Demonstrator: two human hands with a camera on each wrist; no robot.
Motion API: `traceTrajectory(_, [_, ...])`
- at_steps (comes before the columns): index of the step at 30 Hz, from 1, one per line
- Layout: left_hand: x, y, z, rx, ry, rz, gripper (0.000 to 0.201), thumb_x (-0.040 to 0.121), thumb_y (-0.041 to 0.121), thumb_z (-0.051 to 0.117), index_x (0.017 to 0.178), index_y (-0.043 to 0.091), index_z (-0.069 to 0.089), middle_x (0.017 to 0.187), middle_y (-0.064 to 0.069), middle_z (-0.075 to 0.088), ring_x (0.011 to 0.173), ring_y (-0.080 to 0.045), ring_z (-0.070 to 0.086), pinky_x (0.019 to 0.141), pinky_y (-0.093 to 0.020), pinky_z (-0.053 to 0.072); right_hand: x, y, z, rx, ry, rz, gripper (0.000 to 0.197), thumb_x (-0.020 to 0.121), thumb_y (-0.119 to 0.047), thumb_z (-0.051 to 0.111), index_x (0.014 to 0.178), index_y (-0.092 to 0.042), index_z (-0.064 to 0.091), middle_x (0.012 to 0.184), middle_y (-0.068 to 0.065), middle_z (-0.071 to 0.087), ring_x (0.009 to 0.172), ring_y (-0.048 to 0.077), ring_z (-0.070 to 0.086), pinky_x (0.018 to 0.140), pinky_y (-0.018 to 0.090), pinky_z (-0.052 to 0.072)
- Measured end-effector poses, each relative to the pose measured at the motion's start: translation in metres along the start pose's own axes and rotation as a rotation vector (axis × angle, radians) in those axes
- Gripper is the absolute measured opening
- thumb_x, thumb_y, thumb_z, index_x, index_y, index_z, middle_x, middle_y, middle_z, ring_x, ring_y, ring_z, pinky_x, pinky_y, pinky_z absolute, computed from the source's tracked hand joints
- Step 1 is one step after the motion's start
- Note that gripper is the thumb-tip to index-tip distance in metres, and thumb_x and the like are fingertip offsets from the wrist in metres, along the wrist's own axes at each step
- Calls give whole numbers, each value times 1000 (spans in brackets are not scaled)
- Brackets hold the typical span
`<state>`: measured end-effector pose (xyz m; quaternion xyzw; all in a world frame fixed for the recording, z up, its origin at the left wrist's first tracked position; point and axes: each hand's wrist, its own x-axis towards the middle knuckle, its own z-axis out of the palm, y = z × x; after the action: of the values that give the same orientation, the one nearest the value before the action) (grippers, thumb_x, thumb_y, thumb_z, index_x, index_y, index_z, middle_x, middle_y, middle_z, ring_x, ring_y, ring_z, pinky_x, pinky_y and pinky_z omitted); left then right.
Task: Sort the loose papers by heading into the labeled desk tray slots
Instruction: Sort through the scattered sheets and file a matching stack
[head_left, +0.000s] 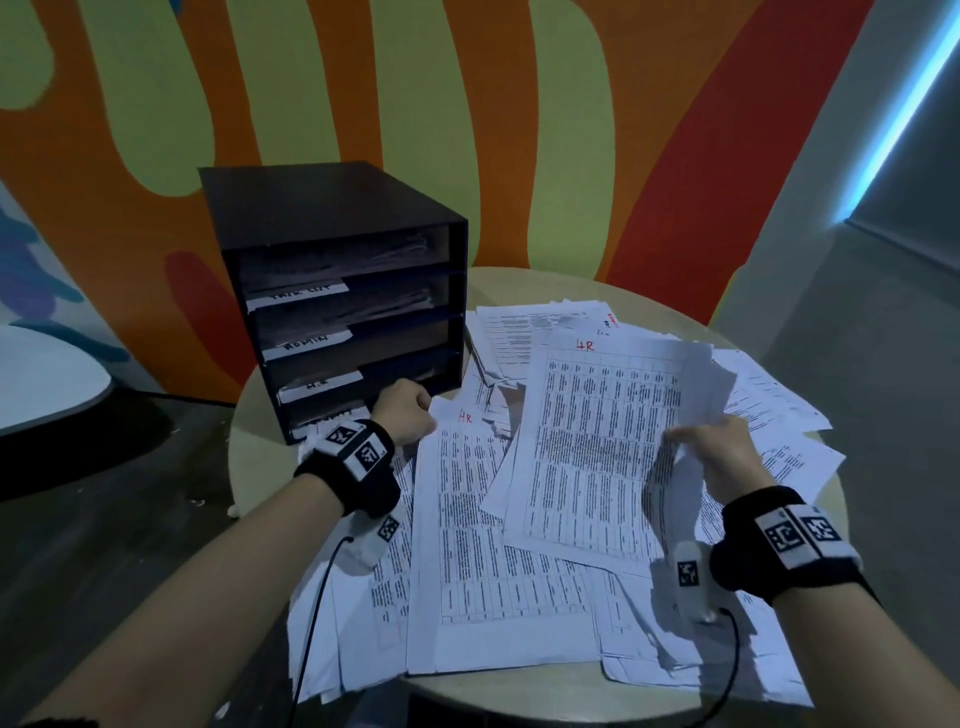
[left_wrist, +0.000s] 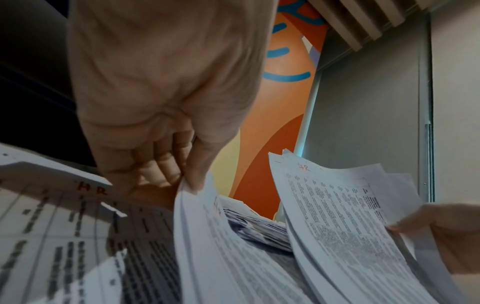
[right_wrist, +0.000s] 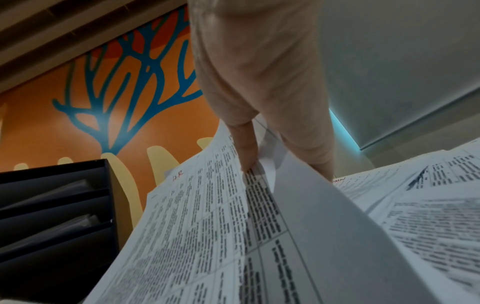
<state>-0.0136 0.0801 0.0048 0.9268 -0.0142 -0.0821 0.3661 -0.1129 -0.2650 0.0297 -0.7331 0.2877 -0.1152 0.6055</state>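
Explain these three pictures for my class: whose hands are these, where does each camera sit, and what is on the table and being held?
No robot here: a person works bare-handed, with one camera on the head and one on each wrist. The head view shows a round table covered in loose papers beside a black desk tray with labelled slots. The right hand lifts a sheet headed HR; the right wrist view shows the same grip closer. The left hand pinches the edge of other papers, seen in the left wrist view.

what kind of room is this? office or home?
Probably an office common or breakout area, not a home. A black desk tray with handwritten slot labels stands on a small round table heaped with printed tabular papers, some headed HR; behind is a bold orange and green wall mural.
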Motion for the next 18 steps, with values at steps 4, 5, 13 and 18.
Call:
traceTrajectory(4, [1,-2,5,-75,-184,-35,13,84,7,69,80,10,56,73,-12,51,67,-21,53,58,-30,42,3,2,1,10,1,8,30,80,9,66,109,12,58,96,20,61,89,33,58,73,35,46])
traceTrajectory(5, [0,-2,5,-76,-221,-51,11,86,7,67,82,9,57,74,-13,51,67,-22,53,58,-30,41,3,3,2,7,-1,9,31,80,9,66,110,12,58,97,21,61,90,34,58,76,37,46])
traceTrajectory(13, [-35,51,-64,-100,532,285,20,87,-4,49,72,6,59,65,-4,51,59,-18,44,49,-23,28,-1,6,6,-29,10,23,19,83,15,60,98,5,58,77,12,55,69,23,51,60,27,40])
traceTrajectory(18, [-73,93,-117,-330,729,639,26,89,1,54,69,17,57,64,8,56,55,3,43,54,-14,33,-7,1,11,-47,52,-9,28,85,18,51,67,-4,49,67,8,47,58,20,43,52,25,34])
